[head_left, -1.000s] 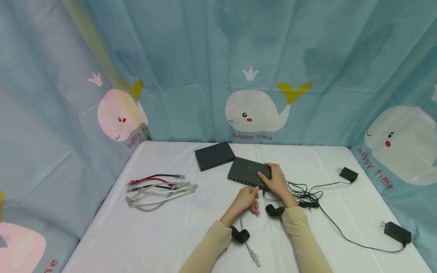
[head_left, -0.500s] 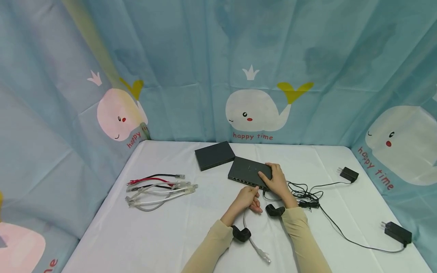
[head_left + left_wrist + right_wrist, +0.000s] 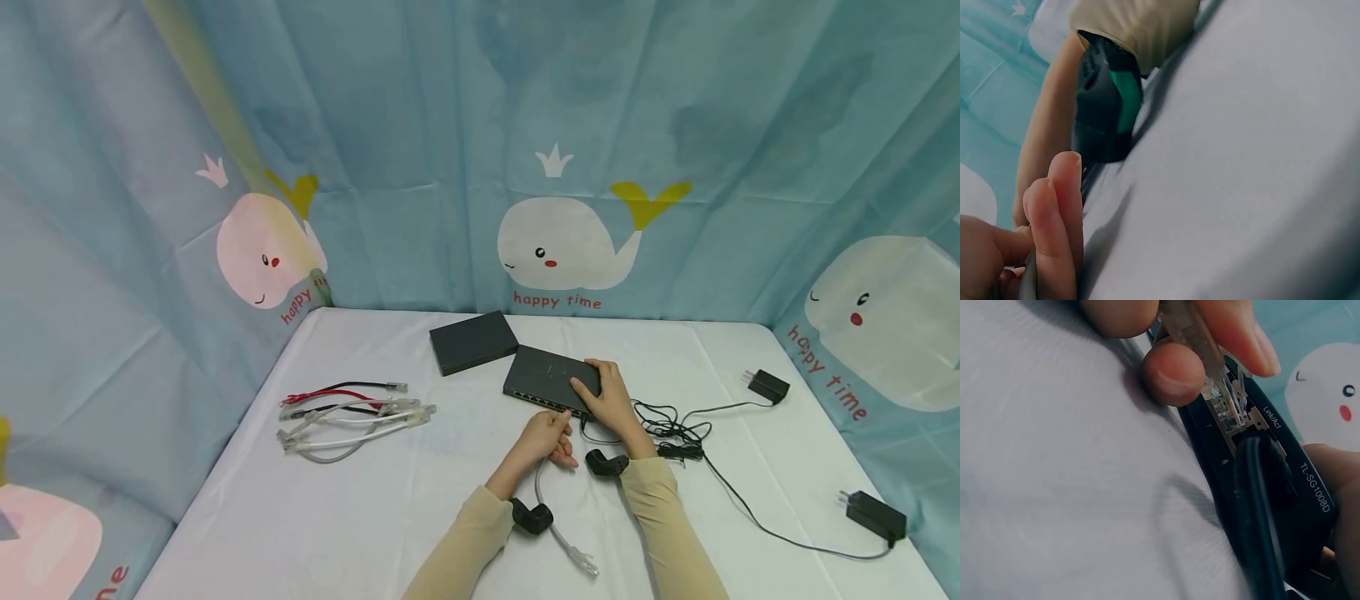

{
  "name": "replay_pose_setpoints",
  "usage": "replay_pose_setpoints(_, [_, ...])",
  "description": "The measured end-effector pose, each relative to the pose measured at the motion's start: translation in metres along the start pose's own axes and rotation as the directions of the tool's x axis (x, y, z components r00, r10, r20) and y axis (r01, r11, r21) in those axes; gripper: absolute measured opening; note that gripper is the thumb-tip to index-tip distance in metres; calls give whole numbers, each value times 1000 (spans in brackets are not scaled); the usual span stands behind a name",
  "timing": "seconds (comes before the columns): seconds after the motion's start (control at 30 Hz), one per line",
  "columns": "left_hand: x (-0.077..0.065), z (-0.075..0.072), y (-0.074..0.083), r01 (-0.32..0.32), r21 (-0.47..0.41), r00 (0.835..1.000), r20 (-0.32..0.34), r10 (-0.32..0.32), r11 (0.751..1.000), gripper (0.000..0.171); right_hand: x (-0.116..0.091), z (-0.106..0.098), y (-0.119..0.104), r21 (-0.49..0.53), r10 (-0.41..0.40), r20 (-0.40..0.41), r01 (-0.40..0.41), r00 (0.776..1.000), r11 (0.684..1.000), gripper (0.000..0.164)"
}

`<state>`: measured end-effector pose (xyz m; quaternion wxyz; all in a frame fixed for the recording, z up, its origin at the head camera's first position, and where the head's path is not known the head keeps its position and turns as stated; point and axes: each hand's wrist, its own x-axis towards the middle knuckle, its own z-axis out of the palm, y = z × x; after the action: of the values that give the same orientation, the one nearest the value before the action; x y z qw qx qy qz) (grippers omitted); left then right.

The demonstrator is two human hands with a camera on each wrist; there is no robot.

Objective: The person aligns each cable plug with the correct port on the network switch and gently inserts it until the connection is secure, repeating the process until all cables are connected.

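Observation:
In the head view my left hand [image 3: 546, 437] pinches a grey network cable [image 3: 561, 540] near one end, in front of a black network switch [image 3: 551, 377]. The right wrist view shows its clear plug [image 3: 1225, 403] between thumb and fingers, the tip right at the port row near number 7. My right hand [image 3: 611, 404] grips the switch by its right end, thumb on top. In the left wrist view two fingers [image 3: 1054, 225] extend beside the grey cable. The cable's other end, with its plug [image 3: 583, 563], lies toward the front of the table.
A second black switch [image 3: 474, 342] lies behind, touching the first one's corner. Several short network cables [image 3: 352, 421] are piled at left. At right are bundled black cords [image 3: 678, 433] with two power adapters [image 3: 768, 386]. A black power lead [image 3: 1257, 500] meets the gripped switch.
The loose end of the grey cable has swung to the right along the table. Both hands have stayed nearly where they were, at the switch.

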<state>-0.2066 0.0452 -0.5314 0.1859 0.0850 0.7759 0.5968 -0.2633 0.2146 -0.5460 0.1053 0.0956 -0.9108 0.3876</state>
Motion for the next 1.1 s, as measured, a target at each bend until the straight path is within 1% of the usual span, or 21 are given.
replay_pose_setpoints(0.07, [-1, 0, 1, -9, 22, 1000, 3, 9, 1000, 41, 0, 0, 1, 0, 3, -3, -3, 1000, 1000, 62])
replay_pose_setpoints(0.17, [-3, -2, 2, -23, 134, 1000, -12, 25, 991, 43, -2, 0, 0, 12, 14, -2, -14, 1000, 1000, 61])
replay_pose_setpoints(0.23, [-5, -3, 4, -28, 246, 998, -41, 40, 969, 45, -3, 0, -1, 18, 19, -2, -19, 1000, 1000, 61])
replay_pose_setpoints(0.3, [-7, -4, 5, -20, 321, 998, -57, 40, 947, 48, -3, -1, -2, 27, 25, -3, -25, 1000, 999, 60])
replay_pose_setpoints(0.4, [-8, -3, 6, -11, 355, 997, -65, 37, 935, 49, -4, -1, -2, 25, 20, -6, -20, 1000, 999, 59])
replay_pose_setpoints(0.47, [-8, -3, 6, -17, 353, 997, -62, 42, 936, 49, -3, -2, -3, 23, 16, -7, -16, 1000, 1000, 59])
replay_pose_setpoints(0.6, [-6, -4, 6, -32, 321, 998, -43, 48, 947, 51, -2, -1, -2, 16, 2, -13, -2, 1000, 1000, 58])
replay_pose_setpoints(0.7, [-4, -6, 5, -37, 263, 999, 10, 35, 964, 52, -1, -1, -1, 19, 1, -13, -1, 1000, 1000, 58])
replay_pose_setpoints(0.73, [-3, -7, 4, -35, 225, 999, 36, 28, 974, 52, -1, -1, 0, 19, 2, -11, -2, 1000, 1000, 58])
replay_pose_setpoints(0.77, [-2, -7, 4, -26, 166, 998, 67, 15, 986, 51, -1, -1, 0, 20, 1, -9, -1, 1000, 1000, 57])
replay_pose_setpoints(0.8, [-1, -7, 3, 1, 88, 995, 102, -10, 996, 51, -1, -1, 0, 20, 1, -8, 0, 1000, 1000, 58])
replay_pose_setpoints(0.83, [-1, -6, 2, 26, 11, 990, 136, -28, 1000, 50, 0, -1, 0, 22, 1, -7, 0, 1000, 1000, 58])
replay_pose_setpoints(0.87, [0, -6, 1, 53, -54, 986, 162, -43, 997, 50, 0, -1, 1, 20, -1, -6, 1, 1000, 1000, 58])
replay_pose_setpoints(0.93, [0, -5, 0, 109, -166, 976, 206, -74, 980, 48, 0, -1, 2, 20, 1, -6, -1, 1000, 1000, 58])
replay_pose_setpoints(0.97, [0, -5, 0, 125, -199, 973, 214, -82, 972, 47, 0, 0, 2, 19, 2, -6, -2, 1000, 1000, 58])
replay_pose_setpoints(1.1, [-1, -2, 1, 113, -202, 982, 174, -78, 973, 48, 0, -1, 2, 29, 7, -11, -7, 1000, 1000, 58])
